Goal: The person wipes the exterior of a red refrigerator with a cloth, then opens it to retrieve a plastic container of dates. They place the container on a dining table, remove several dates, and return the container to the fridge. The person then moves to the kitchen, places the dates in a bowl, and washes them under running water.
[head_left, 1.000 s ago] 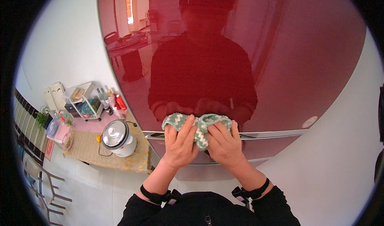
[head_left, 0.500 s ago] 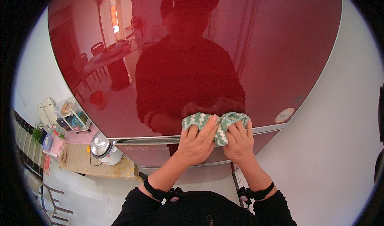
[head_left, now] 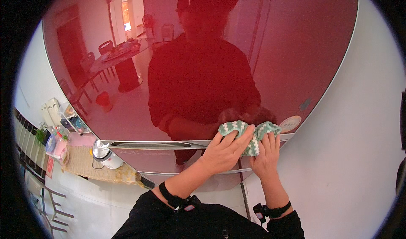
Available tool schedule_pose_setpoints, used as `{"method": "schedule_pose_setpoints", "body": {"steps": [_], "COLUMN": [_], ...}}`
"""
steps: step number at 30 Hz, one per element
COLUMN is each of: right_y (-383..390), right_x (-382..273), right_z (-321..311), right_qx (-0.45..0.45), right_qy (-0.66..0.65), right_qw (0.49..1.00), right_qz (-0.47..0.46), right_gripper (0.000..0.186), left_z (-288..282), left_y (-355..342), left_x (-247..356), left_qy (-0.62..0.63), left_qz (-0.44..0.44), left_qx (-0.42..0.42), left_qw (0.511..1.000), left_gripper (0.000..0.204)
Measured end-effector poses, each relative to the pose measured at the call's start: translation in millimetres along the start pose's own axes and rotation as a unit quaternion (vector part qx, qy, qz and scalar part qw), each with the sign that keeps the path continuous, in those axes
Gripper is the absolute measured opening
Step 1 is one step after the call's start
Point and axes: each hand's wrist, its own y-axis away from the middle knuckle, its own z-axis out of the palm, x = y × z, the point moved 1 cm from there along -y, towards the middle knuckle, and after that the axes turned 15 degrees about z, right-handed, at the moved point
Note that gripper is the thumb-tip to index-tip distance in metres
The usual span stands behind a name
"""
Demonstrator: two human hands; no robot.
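Note:
A glossy red refrigerator door fills most of the view and mirrors a dark figure and a room. Against its lower edge, both my hands press a green-and-white zigzag cloth. My left hand grips the cloth's left part, fingers bent over it. Close beside it, my right hand holds the right part the same way. The cloth overlaps the silver trim strip below the door. A round pale sticker is just right of the cloth. The fingertips are partly hidden in the folds.
At the lower left, a white rice cooker stands on a table with a tan cover. Behind it are a small storage rack and a green plant. A chair stands nearer. A white wall rises at right.
Both hands and the cloth have slid right along the door's lower edge, closer to the round sticker. My hands still hold the cloth.

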Motion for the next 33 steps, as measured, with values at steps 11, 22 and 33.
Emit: {"method": "schedule_pose_setpoints", "body": {"steps": [11,22,33], "right_y": [-17.1,-47.1,-96.5], "right_x": [-18.8,-101.0,-226.3], "right_z": [12.9,9.4,37.8], "right_qx": [0.05,0.118,0.111], "right_qy": [0.006,-0.011,-0.004], "right_qw": [0.998,0.99,0.985], "right_qz": [-0.025,-0.073,-0.132], "right_gripper": [0.044,0.046,0.049], "left_z": [-32.5,-98.8,-178.5], "left_y": [5.3,32.9,98.0], "left_x": [-28.6,-60.2,-144.0], "left_qy": [-0.013,-0.095,-0.099], "left_qz": [-0.012,-0.041,-0.101], "left_qx": [0.027,0.064,0.069], "left_qw": [0.999,0.993,0.988], "left_gripper": [0.037,0.035,0.036]}}
